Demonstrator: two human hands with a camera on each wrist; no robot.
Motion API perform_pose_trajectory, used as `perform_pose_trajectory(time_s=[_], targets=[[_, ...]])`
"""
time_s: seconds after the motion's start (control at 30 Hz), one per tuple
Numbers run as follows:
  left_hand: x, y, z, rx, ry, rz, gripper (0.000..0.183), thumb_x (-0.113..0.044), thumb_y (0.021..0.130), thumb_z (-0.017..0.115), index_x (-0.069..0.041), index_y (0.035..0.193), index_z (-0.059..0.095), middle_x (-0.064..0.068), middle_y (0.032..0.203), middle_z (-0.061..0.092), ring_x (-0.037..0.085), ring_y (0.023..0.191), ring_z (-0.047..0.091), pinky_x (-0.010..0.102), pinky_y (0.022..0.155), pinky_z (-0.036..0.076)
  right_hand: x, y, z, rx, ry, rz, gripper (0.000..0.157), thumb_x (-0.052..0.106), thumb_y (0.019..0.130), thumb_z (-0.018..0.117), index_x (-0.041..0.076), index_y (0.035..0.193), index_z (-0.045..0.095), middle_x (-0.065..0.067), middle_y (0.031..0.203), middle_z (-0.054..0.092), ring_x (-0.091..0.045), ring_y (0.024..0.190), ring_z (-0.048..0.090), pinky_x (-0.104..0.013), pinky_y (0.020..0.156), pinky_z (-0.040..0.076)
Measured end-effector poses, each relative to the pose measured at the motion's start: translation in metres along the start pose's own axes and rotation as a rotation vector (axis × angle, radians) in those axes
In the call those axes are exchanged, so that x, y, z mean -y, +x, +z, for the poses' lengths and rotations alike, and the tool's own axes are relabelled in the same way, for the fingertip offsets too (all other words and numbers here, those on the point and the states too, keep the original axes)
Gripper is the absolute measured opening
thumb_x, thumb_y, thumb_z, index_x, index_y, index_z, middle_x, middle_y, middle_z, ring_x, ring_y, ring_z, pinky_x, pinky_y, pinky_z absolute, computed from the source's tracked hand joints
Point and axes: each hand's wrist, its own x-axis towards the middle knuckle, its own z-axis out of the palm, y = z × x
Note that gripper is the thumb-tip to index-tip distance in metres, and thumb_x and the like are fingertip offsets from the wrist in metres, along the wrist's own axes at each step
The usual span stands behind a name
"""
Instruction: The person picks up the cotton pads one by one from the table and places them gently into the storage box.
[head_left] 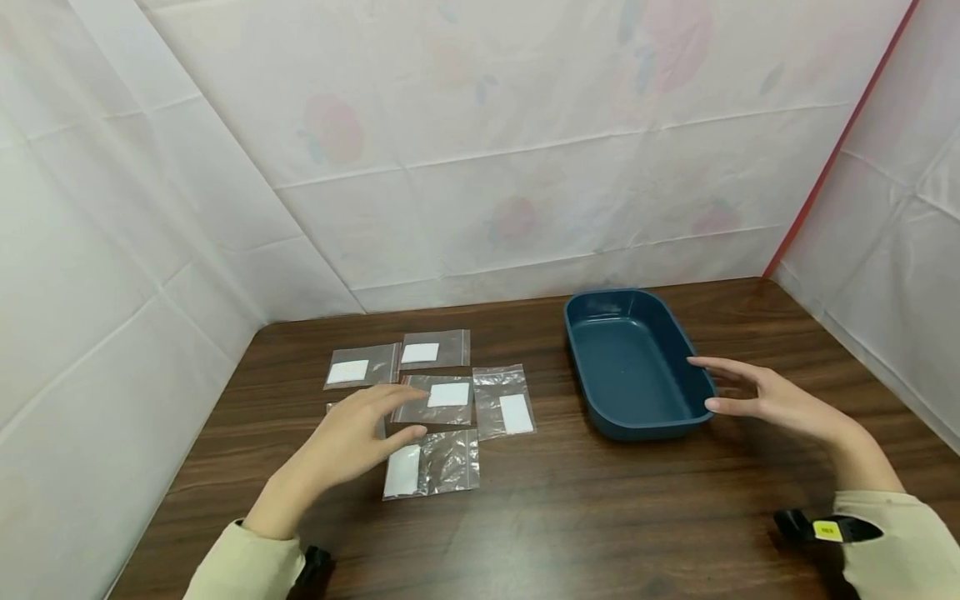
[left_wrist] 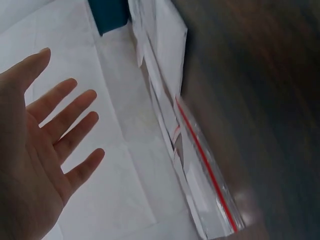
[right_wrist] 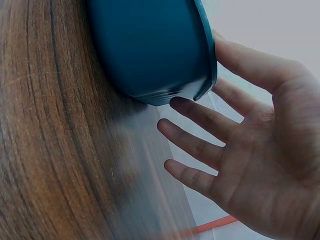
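Observation:
Several small clear zip bags, each with a white rectangle, lie grouped on the left half of the table. My left hand (head_left: 345, 437) hovers over them with fingers extended and spread, holding nothing. It partly hides one bag. Nearest to it are a bag (head_left: 453, 462) in front and a bag (head_left: 412, 411) in the middle of the group. In the left wrist view a bag with a red seal line (left_wrist: 205, 165) shows beside the hand. My right hand (head_left: 780, 404) is at the right rim of a dark blue rectangular tub (head_left: 637, 432), fingers loosely spread, fingertips right at the edge.
A dark wood-grain table (head_left: 570, 517) carries everything. White patterned sheeting (head_left: 480, 167) hangs behind it and at both sides, with a red strip (head_left: 840, 142) at the back right corner. A black wrist strap (head_left: 825, 529) sits at the right sleeve.

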Motion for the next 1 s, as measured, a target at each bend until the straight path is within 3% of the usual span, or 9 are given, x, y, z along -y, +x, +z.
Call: perform_pose_trajectory(time_s=[0.13,0.5,0.73,1.0], targets=[[-0.005,0.004,0.006,0.032,-0.011,0.052,0.045,-0.044,0.092,0.070,-0.021,0.129,0.066,-0.002,0.130,0.063,0.024,0.123,0.057,0.049,0.102,0.044,-0.001,0.000,0.000,0.000,-0.001,-0.001,0.061,0.028,0.099,0.064,0.013,0.152,0.039,-0.023,0.154,0.034,-0.050,0.133,0.036,-0.071,0.093,0.037],[-0.016,0.013,0.023,0.158,-0.035,0.156,0.039,-0.041,0.090,0.073,-0.026,0.125,0.068,-0.006,0.129,0.063,0.021,0.123,0.057,0.048,0.100,0.045,0.000,-0.001,0.000,0.003,0.005,0.004,0.061,0.028,0.098,0.064,0.014,0.153,0.039,-0.023,0.154,0.033,-0.051,0.135,0.034,-0.072,0.094,0.035],[-0.018,0.017,0.030,0.203,-0.071,0.190,0.045,-0.037,0.084,0.079,-0.023,0.125,0.069,-0.003,0.131,0.063,0.022,0.123,0.057,0.049,0.099,0.047,0.001,0.000,0.000,0.007,0.006,0.009,0.062,0.029,0.098,0.064,0.014,0.153,0.038,-0.023,0.155,0.032,-0.051,0.136,0.032,-0.073,0.094,0.034],[-0.019,0.023,0.039,0.250,-0.077,0.247,0.047,-0.034,0.079,0.083,-0.026,0.124,0.070,-0.008,0.130,0.062,0.018,0.125,0.055,0.046,0.104,0.043,0.001,-0.001,-0.001,0.005,-0.004,0.012,0.062,0.030,0.098,0.064,0.015,0.153,0.038,-0.023,0.155,0.032,-0.051,0.136,0.031,-0.073,0.093,0.035]])
